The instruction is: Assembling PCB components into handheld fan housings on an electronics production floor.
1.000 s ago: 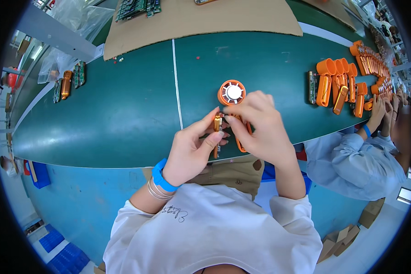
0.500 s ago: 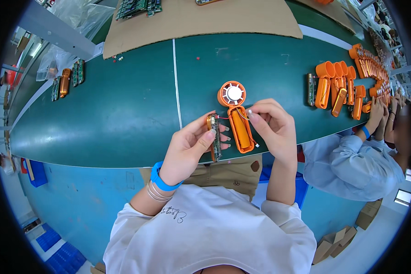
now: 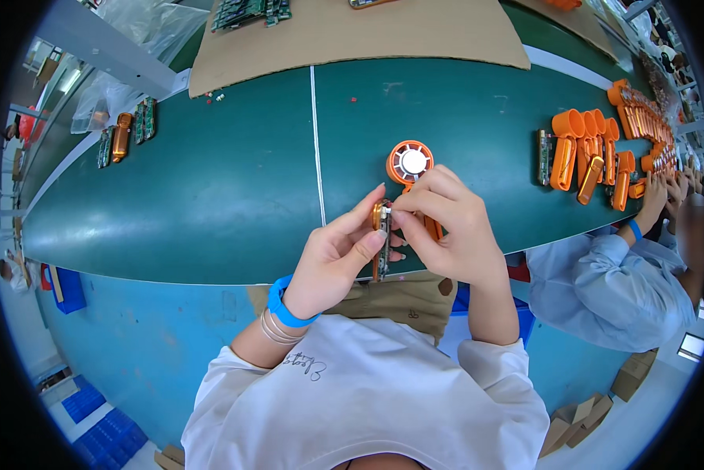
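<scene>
Upright in my left hand [image 3: 328, 262] is a narrow green circuit board [image 3: 382, 254] with an orange-brown cover on its left side, gripped between thumb and fingers. My right hand [image 3: 450, 231] is pinched at the board's upper end, its fingertips against a small white connector [image 3: 386, 211]; the wire behind it is mostly hidden by the fingers. Just beyond my hands an orange handheld fan lies on the table, its round head [image 3: 411, 161] with a white hub facing up. My right hand covers most of its open handle [image 3: 433, 228].
Several orange fans [image 3: 567, 149] and a circuit board [image 3: 543, 157] lie at the right, near a co-worker's hands [image 3: 656, 196]. At the far left are more boards [image 3: 144, 120] and an orange-brown cover [image 3: 122, 137]. A cardboard sheet [image 3: 360, 39] covers the table's back part.
My right hand has moved left from the fan's handle to the upper end of the board, its fingertips now at the white connector. My left hand keeps its hold on the board.
</scene>
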The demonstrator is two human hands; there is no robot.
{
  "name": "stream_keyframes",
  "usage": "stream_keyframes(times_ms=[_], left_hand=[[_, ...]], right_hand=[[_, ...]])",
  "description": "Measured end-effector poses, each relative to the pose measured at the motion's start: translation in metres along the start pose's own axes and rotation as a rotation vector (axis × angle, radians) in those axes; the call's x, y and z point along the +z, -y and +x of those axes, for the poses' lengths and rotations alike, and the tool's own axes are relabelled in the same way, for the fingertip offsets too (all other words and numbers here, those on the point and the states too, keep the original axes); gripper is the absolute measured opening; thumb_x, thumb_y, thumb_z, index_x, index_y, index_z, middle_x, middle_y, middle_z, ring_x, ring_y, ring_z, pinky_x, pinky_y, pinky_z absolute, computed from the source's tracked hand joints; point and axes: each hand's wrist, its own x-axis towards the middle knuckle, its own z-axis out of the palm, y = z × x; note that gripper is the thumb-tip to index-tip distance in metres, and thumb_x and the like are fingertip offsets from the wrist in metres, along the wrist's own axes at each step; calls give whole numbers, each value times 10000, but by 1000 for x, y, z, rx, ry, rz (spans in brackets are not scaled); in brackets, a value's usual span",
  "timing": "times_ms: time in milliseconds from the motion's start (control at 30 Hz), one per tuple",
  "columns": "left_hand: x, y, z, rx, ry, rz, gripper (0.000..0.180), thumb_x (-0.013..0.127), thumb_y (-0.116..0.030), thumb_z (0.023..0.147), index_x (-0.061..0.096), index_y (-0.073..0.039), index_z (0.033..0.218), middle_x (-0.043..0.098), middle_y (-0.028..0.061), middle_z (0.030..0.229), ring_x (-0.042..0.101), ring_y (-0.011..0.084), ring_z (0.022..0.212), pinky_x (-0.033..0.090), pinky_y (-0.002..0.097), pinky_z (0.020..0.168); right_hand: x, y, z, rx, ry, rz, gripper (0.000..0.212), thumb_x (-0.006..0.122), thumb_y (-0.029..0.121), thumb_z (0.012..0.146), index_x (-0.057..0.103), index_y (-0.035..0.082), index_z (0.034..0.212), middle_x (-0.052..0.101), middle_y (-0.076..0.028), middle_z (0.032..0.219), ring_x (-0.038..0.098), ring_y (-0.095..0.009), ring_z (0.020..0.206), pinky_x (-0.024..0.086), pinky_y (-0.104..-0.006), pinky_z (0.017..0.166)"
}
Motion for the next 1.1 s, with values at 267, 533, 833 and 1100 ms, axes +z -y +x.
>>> stream_keyframes(times_ms=[267, 533, 833, 1100], left_hand=[[-3, 3, -2, 34, -7, 158, 518, 487, 2, 942, 322, -47, 1430, 568, 78, 1116, 579, 147, 997, 521, 319, 877], [-2, 4, 0, 89, -20, 330, 511, 507, 35, 914, 362, -8, 1402, 551, 118, 1168, 593, 195, 1029, 509, 310, 879], [3, 10, 4, 150, -106, 509, 506, 535, 51, 890, 424, -43, 1374, 586, 94, 1009, 590, 129, 865, 508, 269, 745], [3, 2, 5, 58, -89, 277, 513, 503, 28, 924, 363, -47, 1412, 597, 98, 1064, 606, 134, 905, 532, 285, 805]], right_hand=[[-6, 0, 3, 24, 70, 36, 67, 634, -28, 714, 622, 2, 773, 534, -75, 711, 521, -222, 678, 428, -323, 587], [-14, -2, 6, 300, 142, 285, 15, 652, -22, 734, 640, -14, 737, 506, -30, 624, 448, -102, 566, 343, -259, 507], [-10, -4, 4, 225, 106, 209, 23, 631, -43, 713, 629, -19, 715, 500, -37, 610, 448, -113, 556, 341, -257, 499], [-18, -1, 3, 198, 28, 127, 110, 657, -12, 749, 652, 9, 857, 537, -68, 700, 504, -169, 599, 410, -283, 537]])
